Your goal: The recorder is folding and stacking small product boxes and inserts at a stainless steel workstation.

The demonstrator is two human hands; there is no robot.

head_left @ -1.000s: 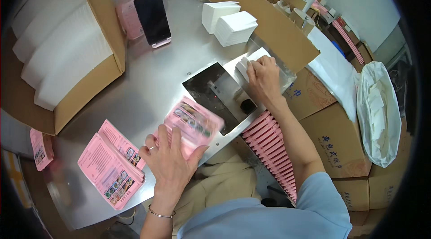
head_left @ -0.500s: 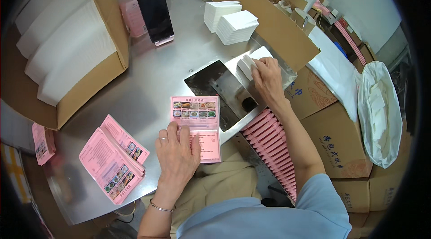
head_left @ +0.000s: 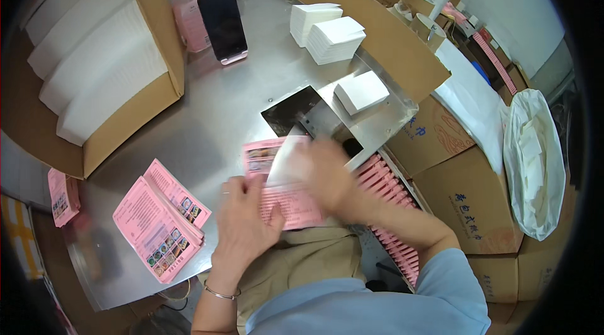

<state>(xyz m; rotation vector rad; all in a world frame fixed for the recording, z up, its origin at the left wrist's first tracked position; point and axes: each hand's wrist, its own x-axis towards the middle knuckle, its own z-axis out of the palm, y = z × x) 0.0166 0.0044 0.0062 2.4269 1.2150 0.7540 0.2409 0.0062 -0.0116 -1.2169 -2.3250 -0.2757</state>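
A white paper napkin [head_left: 283, 162] lies over a pink printed sheet [head_left: 290, 208] at the table's near edge. My right hand [head_left: 333, 178], smeared by motion, holds the napkin at its right side. On the left part of the same sheet rests my left hand [head_left: 246, 212], fingers stretched out and thumb apart, holding nothing. Beyond my right hand, a small stack of napkins [head_left: 362, 93] sits on a metal plate beside a rectangular opening [head_left: 296, 108] in the table. To the left of my left hand are piles of pink printed sheets [head_left: 157, 228].
An open carton [head_left: 135, 118] of white napkins stands at left. A phone [head_left: 223, 27] on a stand and two bottles are behind. More napkin stacks [head_left: 333, 39] sit beside a cardboard flap [head_left: 377, 27]. Pink packs [head_left: 396, 222] fill a trough at right, near cartons [head_left: 469, 190].
My right hand has moved from the small napkin stack down and left to the pink sheet, bringing a napkin. The sheet looks slightly tilted under my left hand, which stays near it.
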